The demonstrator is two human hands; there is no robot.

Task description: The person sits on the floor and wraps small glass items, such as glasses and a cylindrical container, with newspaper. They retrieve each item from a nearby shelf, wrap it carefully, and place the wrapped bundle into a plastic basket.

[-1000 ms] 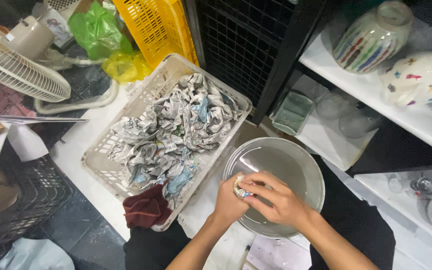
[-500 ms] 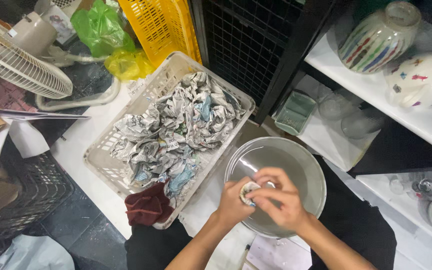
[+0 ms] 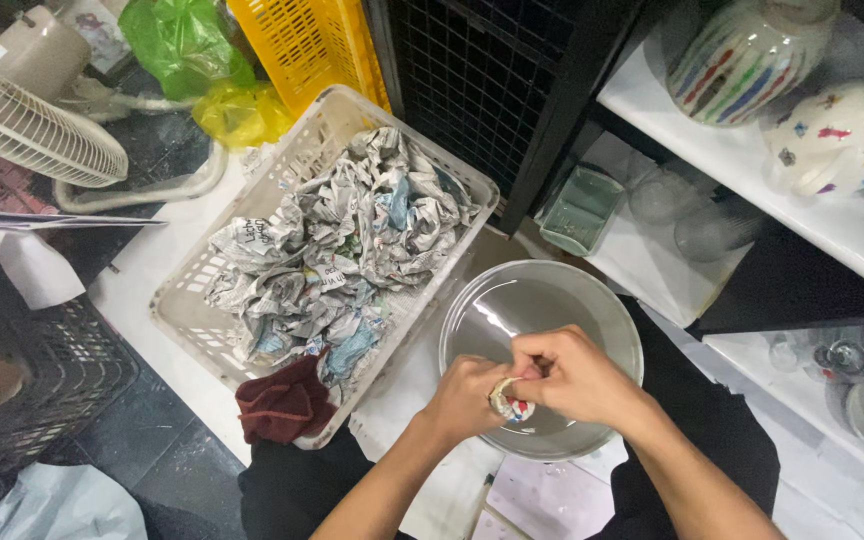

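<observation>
Two hands are held together over a big round clear glass bowl [image 3: 542, 355] that sits on the white tabletop [image 3: 407, 385]. A small crumpled wad of printed paper [image 3: 508, 400] is pinched between them, just above the near side of the bowl. The left hand [image 3: 467, 395] is closed around the wad from below, and the fingers of the right hand [image 3: 572, 375] are curled shut on its top.

For this step to be done well, the wad should be kept tight in both hands and kept over the bowl, so that nothing is dropped. Soft, slow pulls are best, because thin paper is easily torn. The glass should not be knocked.

Beside the bowl, on the left, a white plastic basket [image 3: 297, 160] is filled with many crumpled newspaper sheets [image 3: 337, 250]. A dark red cloth [image 3: 282, 405] is draped at its near corner. Farther left a white fan [image 3: 27, 120] can be seen, with green and yellow plastic bags [image 3: 202, 70] and a yellow crate [image 3: 312, 45] behind. On the white shelf [image 3: 832, 225] to the right, a striped ceramic jar [image 3: 742, 60] and a white painted pot [image 3: 842, 135] are kept. The basket is very near the left arm, so it could be bumped.
</observation>
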